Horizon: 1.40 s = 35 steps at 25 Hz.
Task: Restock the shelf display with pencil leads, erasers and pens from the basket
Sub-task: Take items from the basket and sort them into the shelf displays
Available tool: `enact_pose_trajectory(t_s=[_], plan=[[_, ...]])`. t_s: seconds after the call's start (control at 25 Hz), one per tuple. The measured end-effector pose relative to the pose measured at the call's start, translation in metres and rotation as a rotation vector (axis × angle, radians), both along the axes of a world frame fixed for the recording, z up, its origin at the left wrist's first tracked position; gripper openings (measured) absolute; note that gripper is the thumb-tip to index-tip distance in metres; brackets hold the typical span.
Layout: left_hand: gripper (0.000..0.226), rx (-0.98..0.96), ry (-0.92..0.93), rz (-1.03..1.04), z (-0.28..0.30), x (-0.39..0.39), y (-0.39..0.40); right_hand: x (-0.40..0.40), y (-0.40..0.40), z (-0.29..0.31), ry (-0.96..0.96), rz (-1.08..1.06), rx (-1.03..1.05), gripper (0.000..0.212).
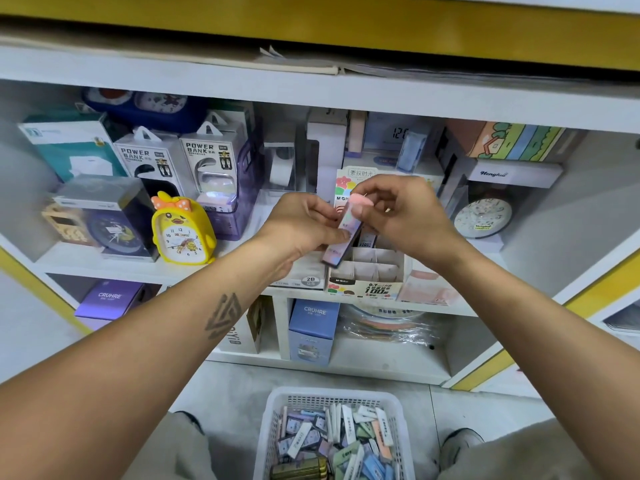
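Nearest to us, the white slotted basket (334, 434) is sitting on the pale floor between our 2 knees, its rim standing clear of both trouser legs, and it is holding a loose heap of small erasers and lead packs (332, 441) in white, blue, green and lilac, with 1 olive-gold tin (299, 470) lying at its near left corner. Open floor is showing between the basket's far rim and the foot of the white shelf unit (346, 88).

Farther out, we are reaching both forearms over the basket toward the middle shelf. Our left hand (304, 226) is curling its fingers and thumb around the lower half of a slim pastel lead case (341, 237), holding it tilted with its pink cap end up and to the right. Our right hand (398, 209) is pinching that capped top between thumb and fingertips.

The case is hanging just above the cardboard display box (367, 268), whose divided compartments are lying open beneath it, at the shelf's front edge. To the left of our hands, a yellow duck clock (181, 230) is standing near the shelf edge, with 2 power bank boxes (180, 164) behind it. To the far right, a round clock (483, 218) is standing in its box.
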State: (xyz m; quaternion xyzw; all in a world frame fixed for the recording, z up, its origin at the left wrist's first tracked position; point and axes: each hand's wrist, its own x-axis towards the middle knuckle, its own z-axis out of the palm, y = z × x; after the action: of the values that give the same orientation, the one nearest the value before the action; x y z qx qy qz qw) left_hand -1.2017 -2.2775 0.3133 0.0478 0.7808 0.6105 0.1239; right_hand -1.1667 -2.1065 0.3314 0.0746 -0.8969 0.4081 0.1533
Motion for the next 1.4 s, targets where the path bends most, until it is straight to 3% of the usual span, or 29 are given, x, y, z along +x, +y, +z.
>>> enact_pose_trajectory(t_s=[0.16, 0.28, 0.56, 0.72, 0.88, 1.0, 1.08, 1.16, 1.28, 1.4], plan=[[0.036, -0.499, 0.120, 0.008, -0.009, -0.007, -0.009, 0.002, 0.004, 0.004, 0.182, -0.050, 0.279, 0.014], [0.029, -0.682, 0.156, -0.120, -0.017, 0.002, -0.004, 0.004, 0.000, -0.001, 0.238, -0.031, 0.371, 0.017], [0.025, -0.780, 0.219, -0.175, -0.028, 0.007, 0.008, 0.000, -0.002, -0.018, 0.262, 0.075, 0.526, 0.012], [0.026, -0.800, 0.224, -0.195, -0.027, 0.007, 0.005, -0.001, -0.003, -0.024, 0.236, -0.004, 0.692, 0.019], [0.040, -0.805, 0.277, -0.178, -0.023, 0.015, -0.002, 0.016, -0.013, -0.020, 0.245, -0.012, 0.558, 0.029], [0.031, -0.742, 0.421, -0.133, -0.026, 0.032, -0.012, 0.050, -0.026, -0.033, 0.219, 0.035, 0.405, 0.028], [0.019, -0.716, 0.449, -0.190, -0.042, 0.053, -0.017, 0.075, -0.030, -0.064, 0.064, 0.040, 0.421, 0.029], [0.014, -0.814, 0.366, -0.372, -0.073, 0.075, -0.018, 0.094, -0.030, -0.109, -0.255, 0.105, 0.571, 0.030], [0.016, -0.981, 0.149, -0.685, -0.134, 0.102, -0.022, 0.123, -0.023, -0.188, -0.759, 0.202, 0.744, 0.036], [0.031, -1.084, 0.044, -0.816, -0.195, 0.118, -0.025, 0.145, -0.015, -0.253, -0.980, 0.137, 0.692, 0.037]])
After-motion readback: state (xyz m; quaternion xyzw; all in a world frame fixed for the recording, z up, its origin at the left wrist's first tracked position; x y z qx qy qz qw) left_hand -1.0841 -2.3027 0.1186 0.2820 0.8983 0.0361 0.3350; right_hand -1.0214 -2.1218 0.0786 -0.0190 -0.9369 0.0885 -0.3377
